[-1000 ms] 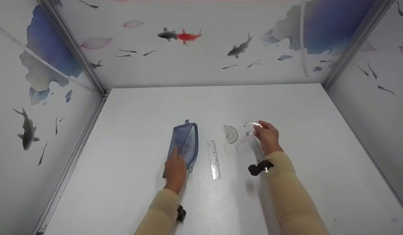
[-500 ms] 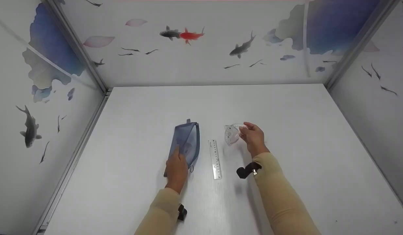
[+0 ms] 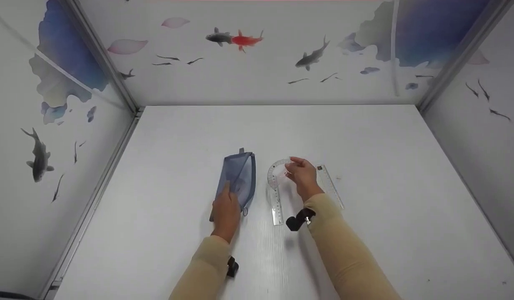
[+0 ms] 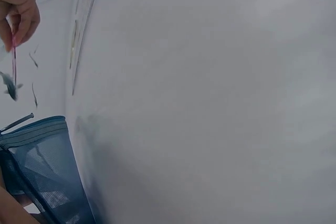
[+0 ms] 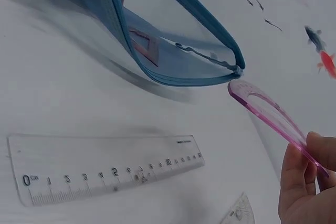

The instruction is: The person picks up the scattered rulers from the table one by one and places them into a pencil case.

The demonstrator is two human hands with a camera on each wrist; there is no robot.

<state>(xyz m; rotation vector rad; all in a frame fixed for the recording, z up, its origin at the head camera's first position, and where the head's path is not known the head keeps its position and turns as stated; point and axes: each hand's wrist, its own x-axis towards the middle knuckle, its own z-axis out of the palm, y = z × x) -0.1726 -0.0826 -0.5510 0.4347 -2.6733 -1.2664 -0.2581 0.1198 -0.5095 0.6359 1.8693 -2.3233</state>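
My left hand (image 3: 226,208) grips a blue mesh zip pouch (image 3: 234,173), thumb along its front. In the right wrist view the pouch's mouth gapes, and a small set square (image 5: 149,51) lies inside. My right hand (image 3: 302,175) pinches a clear, pink-edged protractor (image 5: 273,121) between thumb and fingers, held up just right of the pouch. In the head view the protractor (image 3: 273,177) overlaps the top of a clear ruler (image 3: 276,208) on the table. A second protractor (image 5: 240,211) lies on the table, mostly hidden behind my right hand in the head view.
Another clear ruler (image 3: 332,187) lies right of my right wrist. The white table (image 3: 190,133) is bounded by printed panels with fish at the back and both sides. A dark wrist mount (image 3: 299,220) sits at my right cuff.
My right hand has carried the protractor leftward, over the lying protractor and up to the ruler, closer to the pouch. The ruler on the right has come into view. My left hand keeps its hold.
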